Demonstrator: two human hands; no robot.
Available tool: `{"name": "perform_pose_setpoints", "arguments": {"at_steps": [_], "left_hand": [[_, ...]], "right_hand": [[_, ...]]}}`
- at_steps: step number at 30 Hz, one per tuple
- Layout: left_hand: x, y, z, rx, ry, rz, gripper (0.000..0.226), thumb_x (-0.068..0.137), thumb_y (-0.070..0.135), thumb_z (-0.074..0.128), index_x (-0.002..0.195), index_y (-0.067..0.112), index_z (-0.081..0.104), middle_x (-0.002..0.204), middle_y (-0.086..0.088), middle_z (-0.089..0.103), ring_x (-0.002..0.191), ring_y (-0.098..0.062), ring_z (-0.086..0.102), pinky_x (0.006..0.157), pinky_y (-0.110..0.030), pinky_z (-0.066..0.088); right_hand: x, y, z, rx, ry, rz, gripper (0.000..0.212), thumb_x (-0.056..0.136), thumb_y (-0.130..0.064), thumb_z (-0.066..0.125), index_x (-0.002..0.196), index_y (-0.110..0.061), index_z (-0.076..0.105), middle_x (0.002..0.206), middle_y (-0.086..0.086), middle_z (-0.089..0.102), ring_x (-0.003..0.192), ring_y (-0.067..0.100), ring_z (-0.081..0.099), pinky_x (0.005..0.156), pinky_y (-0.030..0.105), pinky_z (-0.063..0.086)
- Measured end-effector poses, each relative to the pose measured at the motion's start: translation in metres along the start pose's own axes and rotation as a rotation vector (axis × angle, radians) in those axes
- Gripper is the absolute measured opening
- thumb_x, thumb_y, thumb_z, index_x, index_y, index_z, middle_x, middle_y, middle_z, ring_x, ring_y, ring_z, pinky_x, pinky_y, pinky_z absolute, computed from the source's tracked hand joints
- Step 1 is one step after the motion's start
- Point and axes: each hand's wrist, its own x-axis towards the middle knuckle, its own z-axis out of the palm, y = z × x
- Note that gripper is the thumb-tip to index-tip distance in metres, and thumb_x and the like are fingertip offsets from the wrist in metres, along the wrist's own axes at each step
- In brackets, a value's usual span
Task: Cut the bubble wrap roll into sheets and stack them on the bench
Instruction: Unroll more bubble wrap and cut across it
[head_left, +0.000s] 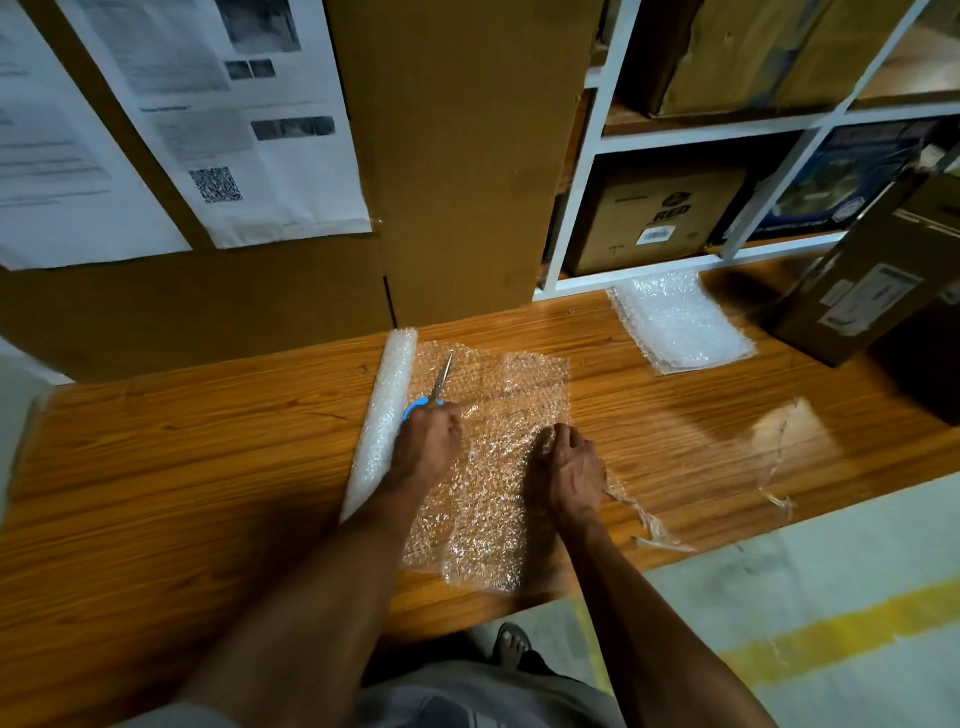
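A white bubble wrap roll (383, 415) lies on the wooden bench (182, 457), partly unrolled into a clear sheet (498, 395) spreading to its right. My left hand (428, 441) grips blue-handled scissors (439, 387), blades pointing away along the roll's edge, over the sheet. Fingers of my right hand (571, 473) are curled onto the sheet near its right edge, holding it down. A stack of cut bubble wrap sheets (678, 322) lies at the far right of the bench.
Tall cardboard boxes (457, 156) with taped papers stand behind the roll. White shelving (587, 156) holds boxes at the back right. A dark carton (872, 280) sits at the right. Thin plastic scraps (779, 467) lie near the bench's front edge.
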Motion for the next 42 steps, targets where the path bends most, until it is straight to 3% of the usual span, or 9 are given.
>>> {"name": "perform_pose_setpoints", "arguments": {"at_steps": [4,6,9,13,18,21,30,34,42], "left_hand": [[-0.020,0.007,0.024,0.010,-0.164,-0.004,0.020,0.092,0.032,0.074,0.111,0.031,0.070,0.111,0.003,0.071,0.087,-0.015,0.068,0.076,-0.037,0.063],[-0.027,0.012,0.032,0.085,-0.200,-0.028,0.034,0.090,0.036,0.076,0.122,0.031,0.066,0.119,0.003,0.065,0.096,-0.019,0.066,0.079,-0.041,0.061],[-0.030,0.017,0.035,0.143,-0.213,-0.046,0.032,0.090,0.031,0.076,0.119,0.031,0.063,0.121,0.000,0.061,0.100,-0.023,0.064,0.080,-0.043,0.060],[-0.031,0.021,0.034,0.181,-0.192,-0.018,0.007,0.098,0.030,0.064,0.094,0.031,0.070,0.108,0.003,0.062,0.087,-0.016,0.061,0.074,-0.039,0.059],[-0.028,0.023,0.035,0.071,-0.175,-0.025,0.007,0.096,0.037,0.065,0.090,0.040,0.063,0.101,0.009,0.059,0.083,-0.014,0.061,0.073,-0.041,0.060],[-0.022,0.030,0.031,-0.163,-0.232,-0.114,0.017,0.090,0.035,0.075,0.087,0.039,0.059,0.093,0.018,0.066,0.082,-0.011,0.066,0.077,-0.037,0.060],[-0.003,0.058,0.008,-0.983,-0.389,-0.341,0.031,0.091,0.024,0.076,0.118,0.023,0.063,0.132,-0.003,0.063,0.117,-0.024,0.062,0.101,-0.048,0.054],[-0.002,0.064,-0.004,-0.994,-0.335,-0.321,0.028,0.093,0.003,0.069,0.113,0.023,0.070,0.123,-0.006,0.069,0.089,-0.017,0.067,0.063,-0.028,0.055],[0.015,0.080,-0.042,-0.963,-0.280,-0.238,0.024,0.089,-0.006,0.072,0.106,0.012,0.075,0.111,-0.009,0.074,0.088,-0.017,0.070,0.073,-0.026,0.058]], "right_hand": [[-0.008,-0.001,-0.006,-0.022,-0.017,0.142,0.068,0.106,-0.001,0.040,0.165,-0.005,0.007,0.167,0.025,0.022,0.154,0.040,0.023,0.126,0.046,0.020],[-0.009,0.003,-0.004,0.023,0.011,0.160,0.062,0.106,-0.002,0.038,0.163,-0.001,0.013,0.160,0.031,0.033,0.149,0.040,0.033,0.124,0.045,0.027],[-0.003,0.010,-0.003,0.133,0.078,0.168,0.039,0.108,-0.003,0.034,0.147,0.001,0.037,0.116,0.025,0.064,0.101,0.034,0.063,0.087,0.039,0.053],[-0.006,0.014,-0.004,0.459,0.037,0.257,0.021,0.113,-0.025,0.037,0.124,-0.012,0.050,0.089,0.020,0.065,0.079,0.035,0.066,0.043,0.013,0.037],[-0.014,0.024,-0.024,0.783,0.068,0.231,0.048,0.099,-0.009,0.064,0.143,-0.015,0.044,0.097,0.006,0.065,0.083,0.023,0.061,0.053,0.003,0.040],[-0.013,0.032,-0.028,0.974,0.046,0.293,0.057,0.093,-0.011,0.072,0.141,-0.022,0.044,0.094,0.008,0.073,0.077,0.021,0.068,0.064,0.031,0.058],[-0.006,0.035,-0.055,1.198,-0.024,0.243,0.054,0.097,0.001,0.067,0.142,-0.023,0.049,0.092,0.012,0.060,0.081,0.023,0.065,0.086,0.049,0.059],[-0.011,0.037,-0.072,1.233,-0.050,0.147,0.046,0.100,0.002,0.062,0.138,-0.024,0.059,0.103,0.014,0.060,0.090,0.023,0.063,0.087,0.044,0.060],[0.006,0.033,-0.107,1.134,-0.029,0.043,0.032,0.096,-0.005,0.072,0.127,-0.014,0.072,0.113,0.007,0.076,0.097,0.015,0.071,0.072,0.020,0.055]]}}
